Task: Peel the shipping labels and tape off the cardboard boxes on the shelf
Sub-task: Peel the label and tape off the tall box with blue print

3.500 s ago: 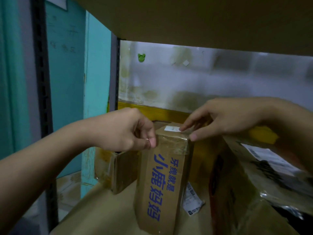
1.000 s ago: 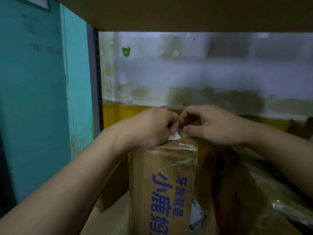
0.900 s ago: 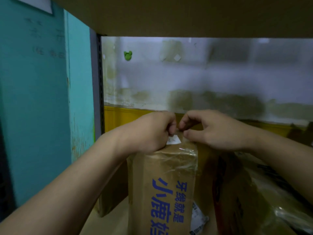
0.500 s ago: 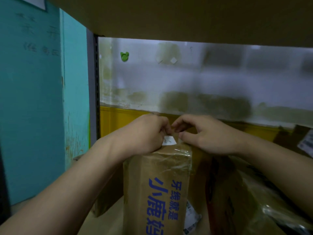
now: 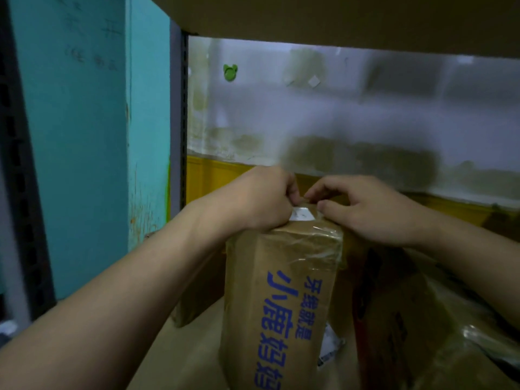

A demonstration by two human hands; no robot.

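Observation:
A tall cardboard box (image 5: 281, 299) with blue printed characters stands upright on the shelf, wrapped near its top in clear tape (image 5: 312, 243). A small white label (image 5: 302, 214) sits on its top edge. My left hand (image 5: 261, 201) curls over the box's top left, fingertips pinching at the label's edge. My right hand (image 5: 363, 209) curls over the top right, thumb and fingers picking at the same spot. The rest of the box top is hidden behind both hands.
A larger taped box (image 5: 416, 333) leans at the right; another box (image 5: 194, 302) lies behind at the left. A loose white label (image 5: 329, 344) lies on the shelf board (image 5: 183, 358). A dark shelf post (image 5: 183, 122), a teal wall and the shelf above close in.
Both hands came together on the box's top edge from a wider hold. Over the last second they stay there, picking at the white label; the view shifted slightly.

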